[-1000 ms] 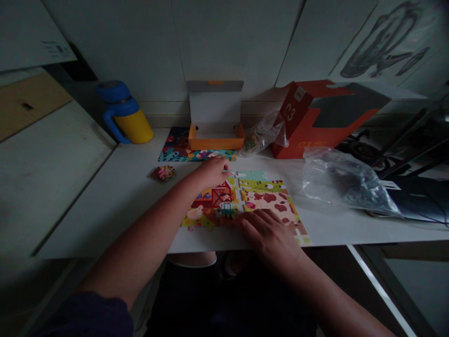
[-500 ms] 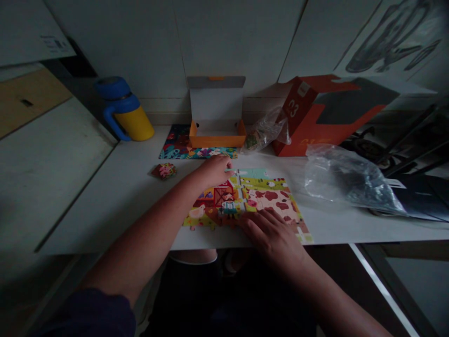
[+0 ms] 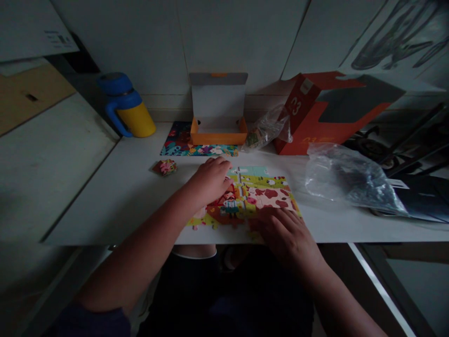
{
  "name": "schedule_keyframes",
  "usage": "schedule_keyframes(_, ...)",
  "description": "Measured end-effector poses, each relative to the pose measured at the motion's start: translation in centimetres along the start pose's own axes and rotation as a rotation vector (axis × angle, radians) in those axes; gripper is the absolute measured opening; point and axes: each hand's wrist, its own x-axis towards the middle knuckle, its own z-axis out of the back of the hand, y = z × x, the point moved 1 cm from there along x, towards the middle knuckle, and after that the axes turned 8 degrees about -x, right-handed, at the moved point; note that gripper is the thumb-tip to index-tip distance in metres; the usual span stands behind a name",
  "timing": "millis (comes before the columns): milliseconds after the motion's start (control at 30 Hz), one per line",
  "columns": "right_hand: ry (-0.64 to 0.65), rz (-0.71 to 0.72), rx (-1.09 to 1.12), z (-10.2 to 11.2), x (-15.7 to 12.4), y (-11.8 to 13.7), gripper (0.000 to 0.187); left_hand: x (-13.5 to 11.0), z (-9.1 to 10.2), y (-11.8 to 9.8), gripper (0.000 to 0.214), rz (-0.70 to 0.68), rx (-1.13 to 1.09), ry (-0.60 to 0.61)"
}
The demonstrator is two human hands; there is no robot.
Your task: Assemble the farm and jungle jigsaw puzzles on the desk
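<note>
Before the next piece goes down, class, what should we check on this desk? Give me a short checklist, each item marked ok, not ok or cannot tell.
Left hand and right hand on the puzzle: ok.
Puzzle seams closed: not ok, a pale gap runs down the middle.
Pieces under the hands: cannot tell.
Pink loose piece apart from the puzzle: ok.
Plastic bag off the puzzle: ok.

The white table (image 3: 105, 201) carries a farm jigsaw puzzle (image 3: 270, 192) at front center, a loose puzzle clump (image 3: 164, 167) left of it, a blue-and-yellow bottle (image 3: 135, 119) at upper left, an orange carton (image 3: 329, 126) at upper right, and a plastic bag (image 3: 347, 180) at right.
</note>
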Motion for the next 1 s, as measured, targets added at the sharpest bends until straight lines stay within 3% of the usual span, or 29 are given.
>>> schedule_keyframes(67,0.034,-0.018,0.054,0.2,-0.7,-0.6,0.012,-2.8,0.2,-1.5,0.020,-0.046,-0.036,0.031)
schedule_keyframes(167,0.087,-0.001,0.110,0.4,-1.7,-1.1,0.024,-6.7,-0.6,-3.0,0.041,-0.126,-0.113,0.044)
schedule_keyframes(300,0.085,0.012,0.117,0.5,-2.2,-1.1,0.032,-9.3,-2.7,-3.5,0.054,-0.092,-0.090,0.034)
schedule_keyframes(433,0.077,0.000,0.106,0.2,-2.0,-1.0,0.030,-9.4,-3.7,-3.6,0.044,-0.141,-0.057,-0.002)
schedule_keyframes(633,0.056,-0.011,0.104,0.2,-1.9,-0.9,0.031,-9.4,-3.5,-3.9,0.039,-0.254,0.020,0.009)
schedule_keyframes(1000,0.044,-0.005,0.105,0.1,-1.9,-1.0,0.031,-9.1,-3.7,-3.1,0.038,-0.273,-0.037,0.042)
